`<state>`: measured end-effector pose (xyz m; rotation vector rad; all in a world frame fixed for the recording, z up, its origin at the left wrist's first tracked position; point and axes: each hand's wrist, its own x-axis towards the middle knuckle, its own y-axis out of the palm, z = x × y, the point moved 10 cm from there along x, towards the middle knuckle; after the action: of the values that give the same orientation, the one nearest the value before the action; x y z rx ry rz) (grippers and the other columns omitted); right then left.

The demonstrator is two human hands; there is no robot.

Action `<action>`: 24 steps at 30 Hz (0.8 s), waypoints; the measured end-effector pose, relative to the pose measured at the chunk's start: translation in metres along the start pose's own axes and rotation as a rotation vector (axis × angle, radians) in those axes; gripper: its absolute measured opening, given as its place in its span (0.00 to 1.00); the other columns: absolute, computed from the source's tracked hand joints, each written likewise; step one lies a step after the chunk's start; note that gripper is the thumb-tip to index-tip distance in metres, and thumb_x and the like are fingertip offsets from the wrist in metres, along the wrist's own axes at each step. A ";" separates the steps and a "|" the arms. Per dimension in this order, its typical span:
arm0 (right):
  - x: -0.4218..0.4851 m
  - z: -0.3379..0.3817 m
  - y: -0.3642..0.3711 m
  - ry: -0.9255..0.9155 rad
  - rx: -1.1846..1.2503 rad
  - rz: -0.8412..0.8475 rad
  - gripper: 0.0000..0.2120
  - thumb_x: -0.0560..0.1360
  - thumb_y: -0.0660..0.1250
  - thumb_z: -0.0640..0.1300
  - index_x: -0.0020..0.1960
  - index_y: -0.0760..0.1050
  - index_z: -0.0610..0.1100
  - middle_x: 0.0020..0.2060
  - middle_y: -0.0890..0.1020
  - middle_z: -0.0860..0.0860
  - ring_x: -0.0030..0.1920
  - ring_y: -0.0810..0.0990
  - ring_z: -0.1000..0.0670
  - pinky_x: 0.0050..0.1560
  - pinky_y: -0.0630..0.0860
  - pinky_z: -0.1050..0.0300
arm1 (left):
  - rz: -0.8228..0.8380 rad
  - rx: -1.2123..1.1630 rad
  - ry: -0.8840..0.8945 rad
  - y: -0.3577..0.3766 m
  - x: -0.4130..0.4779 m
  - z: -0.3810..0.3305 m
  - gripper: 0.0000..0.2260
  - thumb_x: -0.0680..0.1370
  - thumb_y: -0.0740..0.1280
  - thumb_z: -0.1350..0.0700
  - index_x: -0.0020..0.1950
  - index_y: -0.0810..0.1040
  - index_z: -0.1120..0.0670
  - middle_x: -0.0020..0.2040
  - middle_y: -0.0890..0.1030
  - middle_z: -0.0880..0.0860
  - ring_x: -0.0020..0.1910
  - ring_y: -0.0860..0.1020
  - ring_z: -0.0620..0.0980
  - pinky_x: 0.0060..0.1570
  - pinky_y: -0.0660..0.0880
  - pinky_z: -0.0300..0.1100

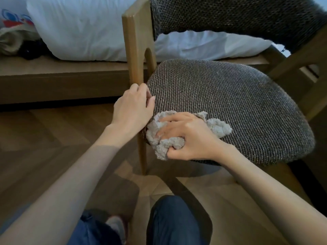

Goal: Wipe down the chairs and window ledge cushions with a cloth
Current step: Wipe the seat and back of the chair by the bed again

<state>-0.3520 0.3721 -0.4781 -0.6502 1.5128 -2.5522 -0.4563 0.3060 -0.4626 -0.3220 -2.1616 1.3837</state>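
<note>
Chair: a wooden-framed chair (138, 41) stands on the floor (44, 129), turned side-on to the person kneeling at it.
Seat: the seat (230, 106) is a rounded pad in dark woven fabric, with a curved back (230, 15) in the same weave above it.
Cloth: a crumpled grey cloth (219, 129) lies on the near left corner of the seat. Part of it spills over the edge there and part fans out past the knuckles toward the middle.
Right hand: the right hand (191, 138) lies palm down on the cloth and presses it against the seat.
Right fingers: the fingers (169, 119) are spread across the top of the cloth, while the thumb curls under and pinches a fold at the seat's rim.
Left hand: the left hand (134, 106) grips the left edge of the seat, just beside the upright wooden post and touching the cloth's near side.
Left fingers: these fingers (141, 89) are pressed together and curled round the edge, and the thumb rests on the weave on top.
Behind the chair: white bedding (79, 29) lies on a low wooden base (53, 82), with a printed bag (14, 20) at its far left.
Below: the person's knee (173, 220) in blue denim shows between the forearms.
</note>
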 end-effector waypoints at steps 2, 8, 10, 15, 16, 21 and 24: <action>-0.014 -0.006 -0.005 0.036 -0.022 0.009 0.12 0.62 0.70 0.49 0.44 0.85 0.50 0.49 0.84 0.60 0.63 0.76 0.52 0.66 0.68 0.46 | 0.000 -0.006 0.058 0.004 -0.001 -0.013 0.11 0.81 0.58 0.50 0.55 0.73 0.54 0.51 0.74 0.53 0.51 0.74 0.53 0.41 0.66 0.44; -0.058 -0.025 -0.028 0.168 -0.102 -0.049 0.12 0.63 0.69 0.48 0.44 0.85 0.49 0.49 0.84 0.60 0.61 0.77 0.50 0.66 0.67 0.46 | 0.080 -0.061 0.146 0.028 0.004 -0.047 0.13 0.82 0.57 0.52 0.63 0.75 0.53 0.61 0.75 0.55 0.59 0.73 0.56 0.53 0.70 0.50; -0.075 -0.031 -0.039 0.202 -0.133 -0.111 0.12 0.64 0.67 0.50 0.44 0.85 0.49 0.48 0.84 0.59 0.60 0.78 0.50 0.66 0.67 0.47 | 0.103 -0.065 0.180 0.038 0.007 -0.065 0.14 0.81 0.57 0.52 0.65 0.74 0.52 0.63 0.75 0.54 0.61 0.73 0.56 0.58 0.68 0.52; -0.131 -0.048 -0.076 0.294 -0.257 -0.392 0.12 0.64 0.64 0.48 0.39 0.85 0.46 0.43 0.85 0.56 0.53 0.81 0.47 0.62 0.70 0.47 | 0.196 -0.107 0.269 0.070 0.007 -0.115 0.15 0.81 0.58 0.52 0.67 0.73 0.51 0.65 0.74 0.53 0.62 0.71 0.56 0.61 0.67 0.52; -0.143 -0.053 -0.084 0.324 -0.281 -0.456 0.12 0.63 0.64 0.47 0.38 0.84 0.45 0.42 0.85 0.55 0.51 0.81 0.47 0.62 0.70 0.47 | 0.215 -0.111 0.290 0.077 0.005 -0.125 0.15 0.81 0.58 0.52 0.67 0.73 0.51 0.65 0.74 0.53 0.63 0.71 0.56 0.62 0.66 0.52; -0.200 -0.083 -0.118 0.478 -0.325 -0.726 0.12 0.62 0.62 0.43 0.36 0.83 0.41 0.40 0.85 0.51 0.48 0.82 0.47 0.56 0.74 0.43 | 0.282 -0.122 0.380 0.099 -0.004 -0.161 0.16 0.81 0.57 0.51 0.68 0.72 0.50 0.67 0.72 0.52 0.66 0.68 0.53 0.68 0.61 0.52; -0.232 -0.105 -0.135 0.593 -0.308 -0.845 0.12 0.63 0.62 0.41 0.38 0.83 0.39 0.42 0.85 0.49 0.48 0.82 0.46 0.55 0.74 0.42 | 0.294 -0.107 0.386 0.107 -0.004 -0.169 0.17 0.81 0.56 0.50 0.69 0.72 0.49 0.69 0.70 0.52 0.69 0.66 0.53 0.72 0.57 0.54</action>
<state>-0.1686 0.5944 -0.4770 -0.7161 2.2206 -3.3816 -0.3672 0.4797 -0.5050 -0.9004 -1.9193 1.2327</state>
